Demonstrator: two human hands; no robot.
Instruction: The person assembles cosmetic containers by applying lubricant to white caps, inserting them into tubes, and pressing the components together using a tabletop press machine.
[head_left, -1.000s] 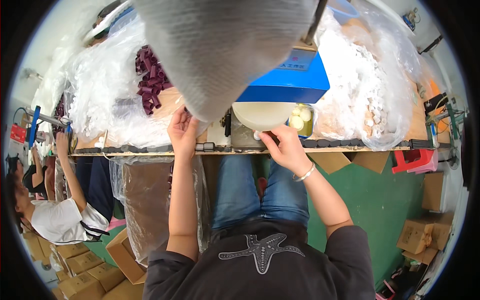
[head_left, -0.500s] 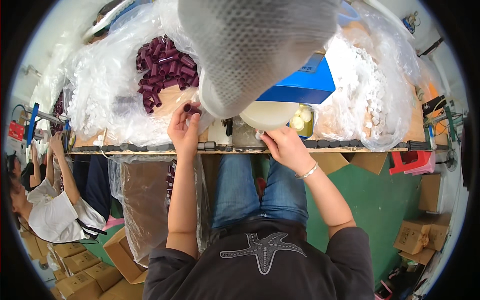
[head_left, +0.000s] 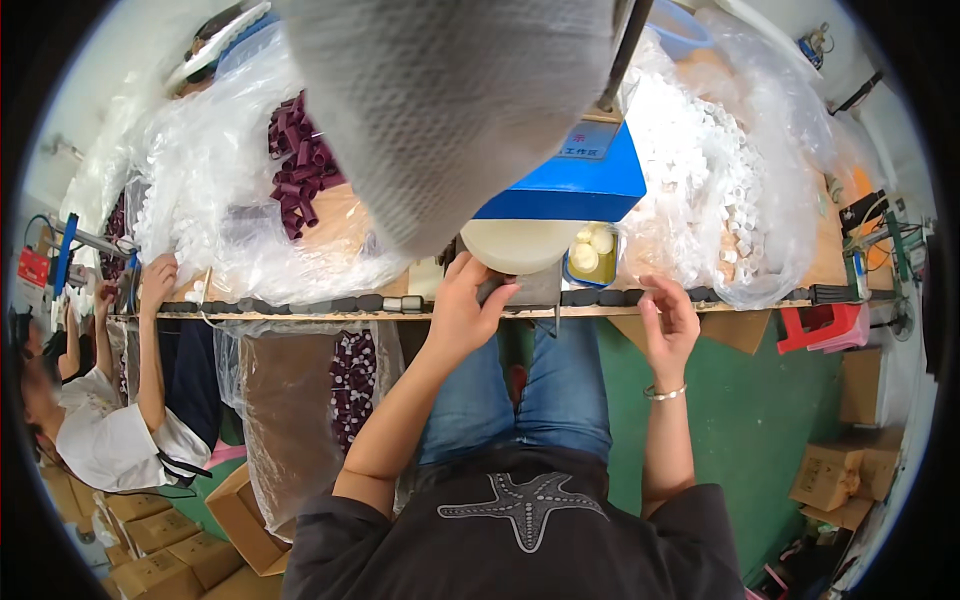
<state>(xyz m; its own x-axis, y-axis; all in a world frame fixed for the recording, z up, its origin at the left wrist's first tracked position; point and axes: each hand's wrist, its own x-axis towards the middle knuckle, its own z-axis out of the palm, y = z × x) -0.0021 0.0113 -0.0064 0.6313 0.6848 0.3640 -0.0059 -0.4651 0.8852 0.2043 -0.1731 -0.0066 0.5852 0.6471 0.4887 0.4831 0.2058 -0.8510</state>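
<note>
My left hand (head_left: 463, 312) is closed around a dark maroon tube (head_left: 490, 289), mostly hidden by the fingers. It is at the table's front edge, just below the round off-white disc (head_left: 530, 246) under a blue machine housing (head_left: 575, 185). My right hand (head_left: 671, 325) hovers at the table edge farther right. Its fingers are half curled and apart from the thumb, and nothing shows between them. A loose heap of maroon tubes (head_left: 303, 170) lies at the far left. Many small white caps (head_left: 735, 225) are spread on the right, nearest my right hand.
Blurred grey mesh fabric (head_left: 450, 110) hangs before the machine, hiding the table's middle. A small tin (head_left: 592, 268) holds pale round pieces. Below the table stands a plastic-lined box (head_left: 290, 400) containing capped maroon tubes. A co-worker (head_left: 130, 430) sits at the left; a red stool (head_left: 815, 325) is right.
My left hand has moved right with the tube to beneath the disc. My right hand has drawn away to the right, and the small white piece no longer shows in it. The fabric has shifted left.
</note>
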